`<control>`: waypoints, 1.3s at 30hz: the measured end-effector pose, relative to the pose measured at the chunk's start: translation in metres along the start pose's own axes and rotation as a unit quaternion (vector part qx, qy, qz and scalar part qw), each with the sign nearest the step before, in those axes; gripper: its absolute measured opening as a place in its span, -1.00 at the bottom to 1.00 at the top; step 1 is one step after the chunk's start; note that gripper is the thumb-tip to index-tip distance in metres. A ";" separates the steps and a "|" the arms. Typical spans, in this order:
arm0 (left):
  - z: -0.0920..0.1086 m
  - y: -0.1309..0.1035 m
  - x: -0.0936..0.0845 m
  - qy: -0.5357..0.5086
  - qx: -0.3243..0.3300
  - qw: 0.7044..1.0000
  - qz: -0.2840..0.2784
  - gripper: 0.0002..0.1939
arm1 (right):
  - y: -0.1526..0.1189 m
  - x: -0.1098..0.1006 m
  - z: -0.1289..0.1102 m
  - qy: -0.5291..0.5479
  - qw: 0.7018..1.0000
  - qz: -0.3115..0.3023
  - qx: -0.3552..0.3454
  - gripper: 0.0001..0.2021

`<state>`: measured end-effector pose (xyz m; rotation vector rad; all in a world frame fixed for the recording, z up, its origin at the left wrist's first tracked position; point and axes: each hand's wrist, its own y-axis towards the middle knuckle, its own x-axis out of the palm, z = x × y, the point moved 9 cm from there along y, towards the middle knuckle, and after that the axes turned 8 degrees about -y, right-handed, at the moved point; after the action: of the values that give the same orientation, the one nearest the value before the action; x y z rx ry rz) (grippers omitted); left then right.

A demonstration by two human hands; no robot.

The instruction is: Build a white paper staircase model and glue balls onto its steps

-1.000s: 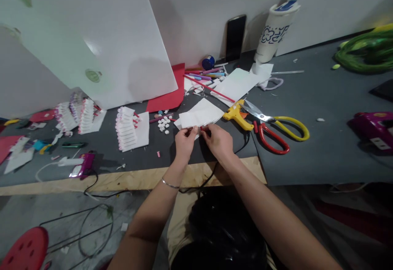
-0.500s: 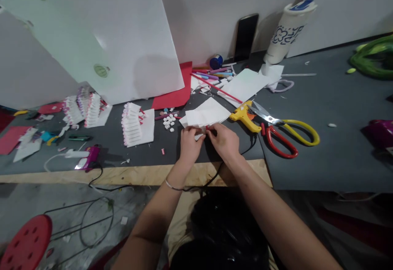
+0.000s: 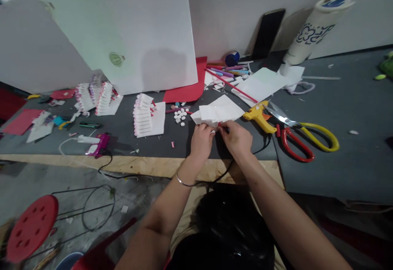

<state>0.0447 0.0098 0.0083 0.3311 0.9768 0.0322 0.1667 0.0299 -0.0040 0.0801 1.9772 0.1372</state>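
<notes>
Red stool (image 3: 32, 229) at 8 o'clock, grey floor (image 3: 132, 202) around; white pellets (image 3: 179, 116) at 10 o'clock on dark table (image 3: 153, 147); left hand (image 3: 201, 142) curled at white papers (image 3: 225, 107), grip unclear; right hand (image 3: 238, 139) bent, pinch clamped on small red piece (image 3: 219, 124) at papers' 6 o'clock edge; tumbler (image 3: 313, 36) at 2 o'clock, contents hidden

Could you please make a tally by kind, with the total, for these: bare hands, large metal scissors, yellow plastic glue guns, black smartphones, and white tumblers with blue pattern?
Bare left hand and bare right hand: 2
Large metal scissors with one red and one yellow handle: 1
Yellow plastic glue gun: 1
Black smartphone: 1
White tumbler with blue pattern: 1
Total: 6
</notes>
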 end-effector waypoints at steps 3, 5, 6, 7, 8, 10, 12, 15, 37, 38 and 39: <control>-0.001 -0.001 0.000 -0.009 0.003 1.000 0.011 -0.88 | 0.000 -0.001 -0.001 -0.004 1.000 0.004 -0.001 -0.82; -0.003 -0.003 -0.005 -0.023 -0.004 0.999 0.034 -0.93 | 0.000 -0.002 -0.001 -0.003 1.000 0.008 -0.001 -0.83; -0.004 -0.005 -0.012 -0.029 -0.011 0.998 0.060 -0.95 | 0.000 -0.002 -0.002 -0.003 1.000 0.008 -0.001 -0.83; -0.005 -0.006 -0.021 -0.032 -0.015 0.995 0.094 -0.96 | 0.000 -0.002 -0.002 -0.003 1.000 0.007 0.000 -0.84; -0.005 -0.008 -0.032 -0.029 -0.013 0.991 0.131 -0.97 | 0.000 -0.002 -0.002 -0.003 1.000 0.004 0.002 -0.84; 0.000 -0.007 -0.051 -0.004 0.021 0.983 0.181 -0.85 | 0.001 -0.001 -0.002 -0.005 1.000 -0.003 0.009 -0.85; 0.009 0.001 -0.053 0.033 0.086 0.985 0.146 -0.66 | 0.001 -0.001 -0.001 -0.002 1.000 -0.006 0.013 -0.85; 0.008 0.015 -0.041 0.075 0.133 0.987 0.044 -0.49 | 0.000 -0.002 -0.002 0.003 1.000 -0.004 0.008 -0.84; 0.008 0.022 -0.032 0.125 0.129 0.983 0.032 -0.62 | 0.002 -0.002 -0.007 0.003 1.000 0.003 -0.017 -0.78; 0.010 0.022 -0.031 0.129 0.127 0.983 0.034 -0.63 | 0.002 -0.002 -0.007 0.005 1.000 0.003 -0.020 -0.77; 0.011 0.023 -0.031 0.132 0.124 0.983 0.036 -0.65 | 0.002 -0.002 -0.007 0.005 1.000 0.003 -0.021 -0.76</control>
<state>0.0392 0.0233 0.0455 0.6029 1.2347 0.0191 0.1612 0.0312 0.0005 0.0585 1.9835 0.1829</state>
